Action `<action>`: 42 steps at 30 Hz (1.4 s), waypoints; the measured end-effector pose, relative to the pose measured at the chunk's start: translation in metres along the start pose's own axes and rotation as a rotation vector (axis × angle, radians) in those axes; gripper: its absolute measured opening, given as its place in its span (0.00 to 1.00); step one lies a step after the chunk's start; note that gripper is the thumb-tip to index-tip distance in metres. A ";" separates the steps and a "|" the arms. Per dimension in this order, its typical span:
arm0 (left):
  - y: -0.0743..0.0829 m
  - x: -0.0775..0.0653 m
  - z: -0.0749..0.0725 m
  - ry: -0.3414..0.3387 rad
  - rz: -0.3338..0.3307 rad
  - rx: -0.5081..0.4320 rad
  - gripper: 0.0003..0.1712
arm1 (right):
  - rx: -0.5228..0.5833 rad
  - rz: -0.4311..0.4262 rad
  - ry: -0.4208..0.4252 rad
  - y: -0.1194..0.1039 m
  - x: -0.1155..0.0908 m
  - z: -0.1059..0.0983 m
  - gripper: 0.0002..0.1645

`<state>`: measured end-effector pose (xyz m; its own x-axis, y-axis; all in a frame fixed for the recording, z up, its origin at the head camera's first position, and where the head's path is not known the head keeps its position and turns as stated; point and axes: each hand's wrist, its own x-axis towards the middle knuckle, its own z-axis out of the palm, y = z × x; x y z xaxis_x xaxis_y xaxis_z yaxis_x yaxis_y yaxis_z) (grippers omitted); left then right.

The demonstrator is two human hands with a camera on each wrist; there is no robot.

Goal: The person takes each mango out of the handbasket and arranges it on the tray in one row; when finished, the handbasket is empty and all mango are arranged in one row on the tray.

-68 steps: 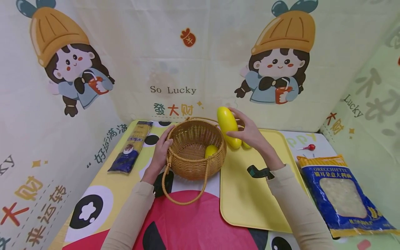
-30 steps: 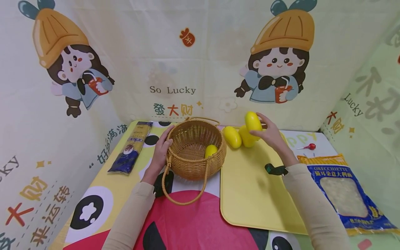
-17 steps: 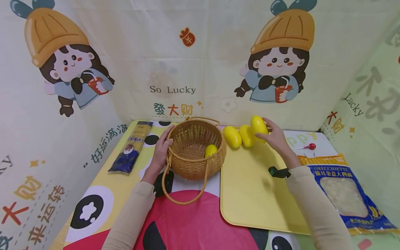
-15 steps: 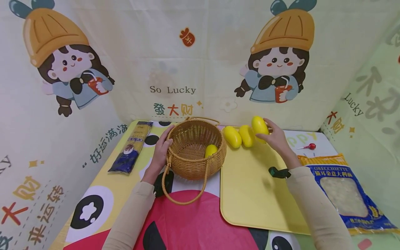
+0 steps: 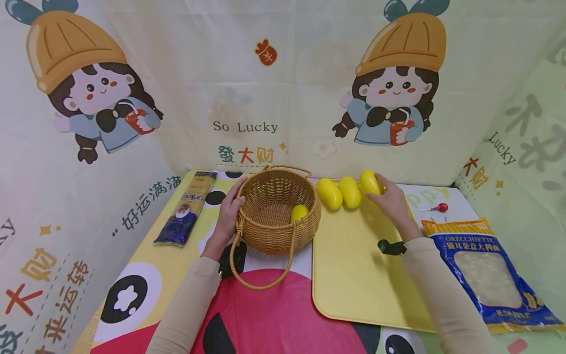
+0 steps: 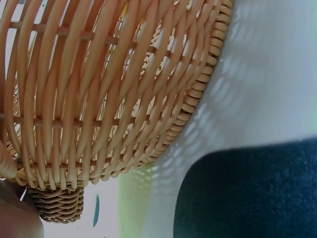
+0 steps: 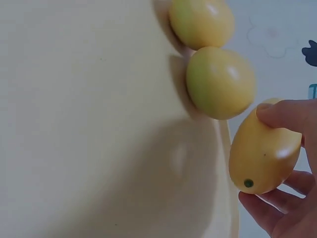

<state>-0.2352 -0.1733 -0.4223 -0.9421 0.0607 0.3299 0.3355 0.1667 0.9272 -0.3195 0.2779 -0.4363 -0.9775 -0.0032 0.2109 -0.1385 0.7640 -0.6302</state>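
In the head view my left hand (image 5: 227,214) grips the left rim of a round wicker basket (image 5: 269,241), thumb on top. One yellow mango (image 5: 299,213) lies inside it, at the right. My right hand (image 5: 391,201) holds another mango (image 5: 369,183) at the back edge of a yellow tray (image 5: 353,275). Beside it on the tray lie two more mangoes, one nearer (image 5: 350,192) and one further left (image 5: 329,193). The right wrist view shows thumb and fingers round the held mango (image 7: 265,148), its green stem spot facing the camera. In the left wrist view the basket's weave (image 6: 99,89) fills the upper left.
Left of the basket lies a long pasta packet (image 5: 185,209). Right of the tray are a blue orecchiette bag (image 5: 486,275) and a red lollipop (image 5: 440,207). The basket's handle (image 5: 261,287) hangs down in front. A printed cloth wall (image 5: 292,98) stands close behind.
My right hand has carried the mango from beside the basket's right rim to the right, past the two others, and lowered it near the tray's back edge. The left hand stays put.
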 end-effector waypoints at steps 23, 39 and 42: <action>-0.001 -0.001 0.000 0.003 0.001 -0.003 0.32 | -0.171 0.099 0.013 0.000 -0.003 0.020 0.40; 0.001 -0.002 -0.001 -0.004 0.002 0.008 0.32 | -0.142 0.088 -0.023 -0.003 -0.005 0.018 0.40; 0.001 -0.003 0.000 -0.005 -0.001 0.013 0.32 | -0.155 0.095 -0.048 -0.005 -0.006 0.016 0.41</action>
<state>-0.2323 -0.1736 -0.4220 -0.9424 0.0652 0.3281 0.3345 0.1792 0.9252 -0.3150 0.2637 -0.4463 -0.9920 0.0459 0.1177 -0.0225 0.8526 -0.5221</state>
